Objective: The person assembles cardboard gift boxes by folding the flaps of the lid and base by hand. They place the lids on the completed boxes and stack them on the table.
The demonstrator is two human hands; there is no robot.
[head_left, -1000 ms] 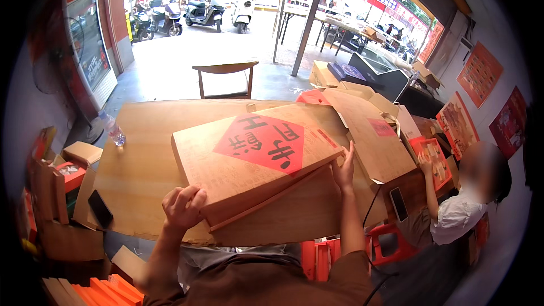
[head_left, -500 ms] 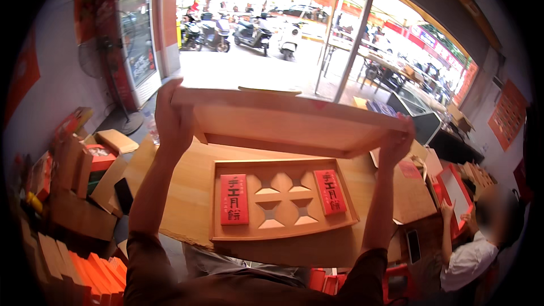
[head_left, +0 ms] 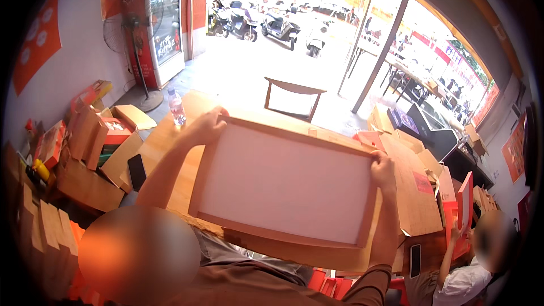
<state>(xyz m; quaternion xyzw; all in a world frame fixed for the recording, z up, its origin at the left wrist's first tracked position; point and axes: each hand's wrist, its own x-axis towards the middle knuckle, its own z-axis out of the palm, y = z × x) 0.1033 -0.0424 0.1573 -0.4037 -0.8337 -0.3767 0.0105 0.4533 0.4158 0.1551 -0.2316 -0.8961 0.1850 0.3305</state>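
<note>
Between both hands I hold a large shallow rectangular box lid (head_left: 289, 181), its pale inner face and brown rim turned toward me. My left hand (head_left: 211, 127) grips its far left corner, fingers bent over the rim. At the far right corner, my right hand (head_left: 383, 170) is closed round the edge. The lid covers the middle of the wooden table (head_left: 152, 146). The divided box with two red packets, seen earlier, is hidden from view, and I cannot tell whether the lid touches it.
A water bottle (head_left: 177, 107) and a chair (head_left: 294, 88) stand toward the far side. Phones lie left (head_left: 136, 172) and right (head_left: 415, 260). Cardboard boxes (head_left: 413, 192) crowd the right; more cartons (head_left: 90, 175) pile up left. A co-worker (head_left: 464, 272) at right handles a red box.
The lid has come down and tilted so its inner face shows, now covering the divided box and red packets. Both hands have lowered with it. The view has shifted a little.
</note>
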